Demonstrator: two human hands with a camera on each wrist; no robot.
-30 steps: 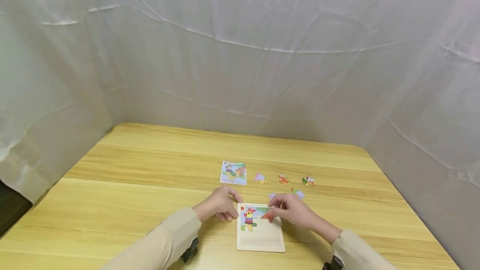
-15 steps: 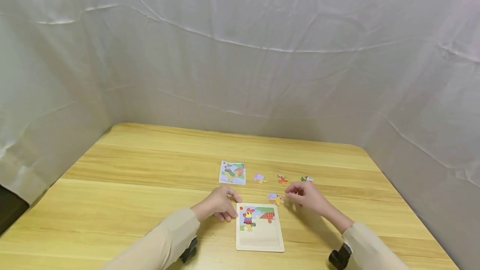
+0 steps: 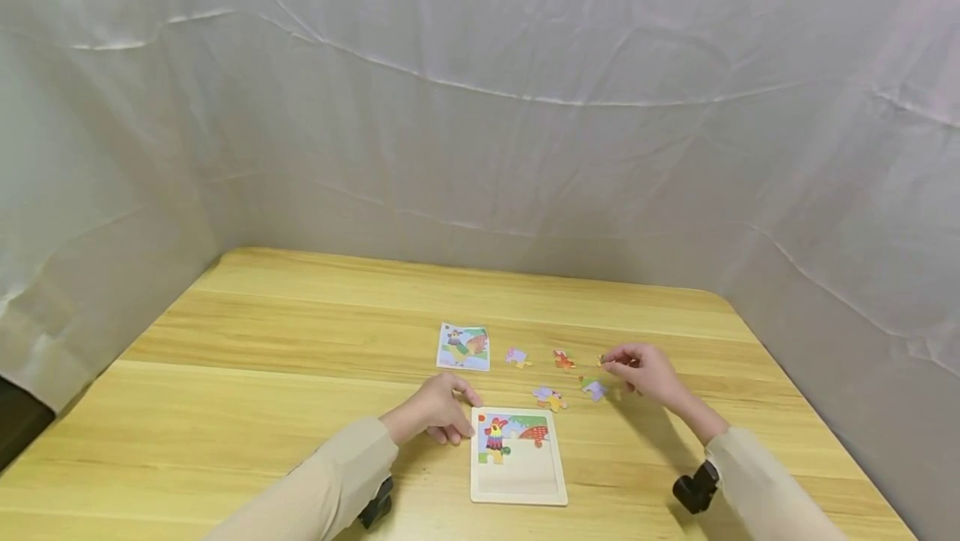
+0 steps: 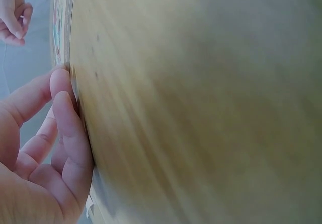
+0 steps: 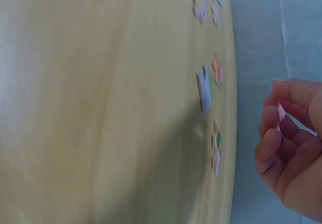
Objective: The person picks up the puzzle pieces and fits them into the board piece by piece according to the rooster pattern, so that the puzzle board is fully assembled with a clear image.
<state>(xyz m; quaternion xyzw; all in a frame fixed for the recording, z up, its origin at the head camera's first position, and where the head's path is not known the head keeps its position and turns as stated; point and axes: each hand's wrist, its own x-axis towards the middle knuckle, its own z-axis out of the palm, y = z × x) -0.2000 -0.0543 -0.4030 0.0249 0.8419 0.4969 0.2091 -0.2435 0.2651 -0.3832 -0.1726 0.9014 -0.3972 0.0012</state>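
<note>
My left hand (image 3: pixel 433 410) rests beside the puzzle tray (image 3: pixel 519 500), thumb and index fingertip touching its left edge near the top corner. Along the tray's upper part and left side lie fitted pieces showing a rooster's head and a red spotted patch. Farther right, my right hand (image 3: pixel 647 373) hovers over a puzzle piece (image 3: pixel 601 360) that it partly hides in the head view. In the right wrist view that green-and-red piece (image 5: pixel 216 151) lies on the table, apart from the loosely curled fingers. I see nothing held between them.
Loose puzzle pieces lie behind the tray: a purple one (image 3: pixel 516 357), a red one (image 3: pixel 564 360), a yellow-purple one (image 3: pixel 551 398) and a green-purple one (image 3: pixel 593 389). A picture card (image 3: pixel 463 348) sits at their left. Grey cloth (image 3: pixel 480 132) surrounds the wooden table (image 3: pixel 300 316).
My right hand has left the tray's upper right corner and moved right and away, past the green-purple piece to the farthest right piece. The left hand has stayed at the tray.
</note>
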